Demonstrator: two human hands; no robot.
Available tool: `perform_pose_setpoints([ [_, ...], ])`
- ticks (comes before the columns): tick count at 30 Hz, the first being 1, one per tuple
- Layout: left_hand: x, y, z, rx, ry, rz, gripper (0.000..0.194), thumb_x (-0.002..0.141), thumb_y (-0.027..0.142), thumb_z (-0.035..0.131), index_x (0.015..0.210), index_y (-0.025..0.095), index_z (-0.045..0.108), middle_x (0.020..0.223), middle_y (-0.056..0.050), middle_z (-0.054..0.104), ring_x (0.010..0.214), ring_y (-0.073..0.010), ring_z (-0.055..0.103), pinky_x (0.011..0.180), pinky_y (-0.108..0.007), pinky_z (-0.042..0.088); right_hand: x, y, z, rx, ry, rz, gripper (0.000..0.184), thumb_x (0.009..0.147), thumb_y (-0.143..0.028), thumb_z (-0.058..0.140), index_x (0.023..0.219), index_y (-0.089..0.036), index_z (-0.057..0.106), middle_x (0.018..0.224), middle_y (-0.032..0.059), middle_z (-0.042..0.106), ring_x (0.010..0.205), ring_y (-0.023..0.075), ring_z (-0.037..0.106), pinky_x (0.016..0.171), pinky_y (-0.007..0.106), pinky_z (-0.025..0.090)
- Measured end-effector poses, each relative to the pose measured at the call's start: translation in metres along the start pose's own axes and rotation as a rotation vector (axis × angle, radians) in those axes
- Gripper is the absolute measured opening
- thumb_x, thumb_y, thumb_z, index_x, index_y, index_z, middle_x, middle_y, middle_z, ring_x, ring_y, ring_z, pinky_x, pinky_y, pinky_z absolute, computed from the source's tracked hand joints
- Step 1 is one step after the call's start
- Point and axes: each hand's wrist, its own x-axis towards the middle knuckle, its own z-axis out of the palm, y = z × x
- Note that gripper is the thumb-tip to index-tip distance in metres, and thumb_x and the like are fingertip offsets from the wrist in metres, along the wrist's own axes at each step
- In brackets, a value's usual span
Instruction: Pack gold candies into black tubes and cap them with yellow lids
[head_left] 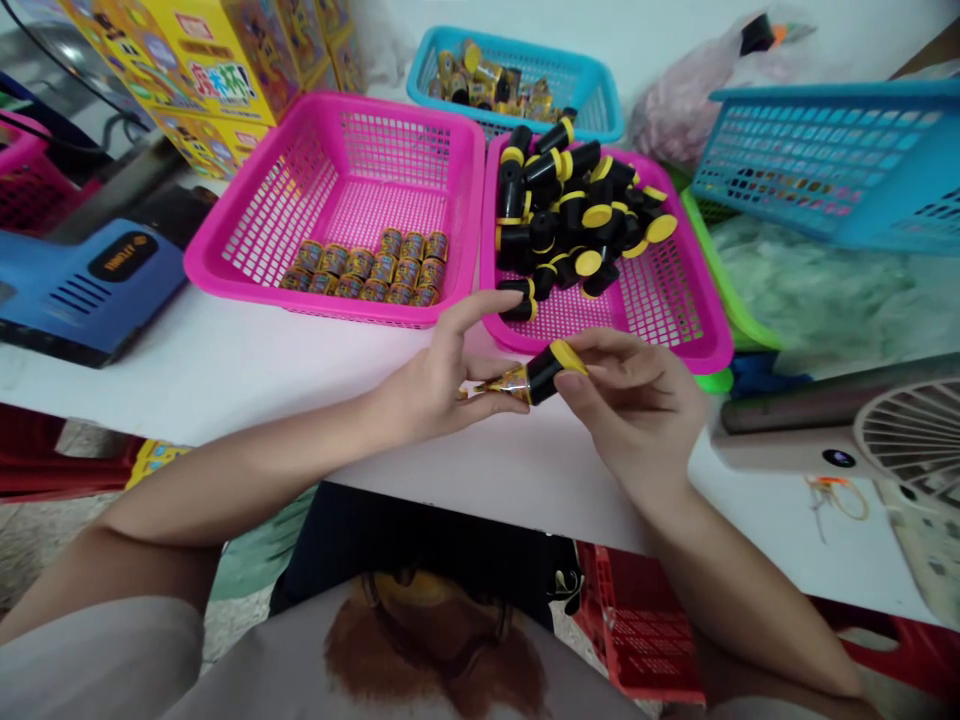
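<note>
Above the front of the table, my right hand point(645, 405) grips a small black canister point(543, 377) by its yellow-capped end. A shiny yellow printed sleeve point(513, 383) covers the canister's other end and narrows towards the left. My left hand point(431, 395) pinches that sleeve between thumb and lower fingers, its index finger raised and curved. Just beyond my hands is a pink basket point(705, 340) heaped with black canisters with yellow caps point(570, 205). Left of it, another pink basket point(337, 310) holds several small wrapped canisters point(382, 268) standing in rows.
A blue heat gun point(82, 285) lies at left, near stacked yellow boxes point(217, 60). Behind the pink baskets stands a blue basket point(611, 105) of sleeved pieces. Another blue basket point(810, 165) is at right, above plastic bags point(810, 280). A fan point(907, 430) lies at the right.
</note>
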Motion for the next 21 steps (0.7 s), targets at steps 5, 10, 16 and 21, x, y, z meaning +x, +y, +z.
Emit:
perform_pose_setpoints([
  [5,-0.0001,0.0022,0.0032,0.012,0.082,0.070,0.088,0.087,0.034,0.084,0.152,0.025,0.026,0.110,-0.004,0.074,0.091,-0.0172,0.081,0.081,-0.028,0.066,-0.0048,0.0000,0.0025,-0.056,-0.059,-0.090,0.030,0.085,-0.012,0.079,0.079,-0.022,0.052,0.109,0.0030,0.073,0.097,0.0160,0.075,0.083,0.034,0.068],
  [10,0.0010,0.0037,0.0031,-0.044,0.089,0.027,0.091,0.086,0.036,0.085,0.152,0.028,0.023,0.110,-0.005,0.077,0.095,-0.0180,0.080,0.087,-0.030,0.066,-0.0057,0.0016,0.0019,-0.113,-0.161,-0.142,0.026,0.080,-0.008,0.082,0.084,-0.023,0.061,0.117,0.0039,0.071,0.105,0.0179,0.073,0.089,0.037,0.066],
  [16,-0.0014,0.0021,0.0063,0.034,0.087,-0.002,0.081,0.090,0.039,0.080,0.151,0.026,0.028,0.118,-0.008,0.075,0.099,-0.0194,0.080,0.083,-0.029,0.065,-0.0060,0.0032,0.0062,0.049,-0.141,0.097,0.035,0.082,-0.017,0.080,0.114,-0.026,0.068,0.106,0.0019,0.072,0.098,0.0143,0.072,0.091,0.031,0.064],
  [21,-0.0045,0.0062,0.0069,0.094,0.080,0.003,0.076,0.092,0.034,0.078,0.150,0.024,0.030,0.119,-0.009,0.076,0.099,-0.0203,0.080,0.077,-0.026,0.064,-0.0076,0.0007,0.0013,-0.138,-0.176,0.051,0.042,0.084,-0.017,0.079,0.123,-0.030,0.073,0.115,0.0031,0.074,0.101,0.0177,0.073,0.090,0.035,0.065],
])
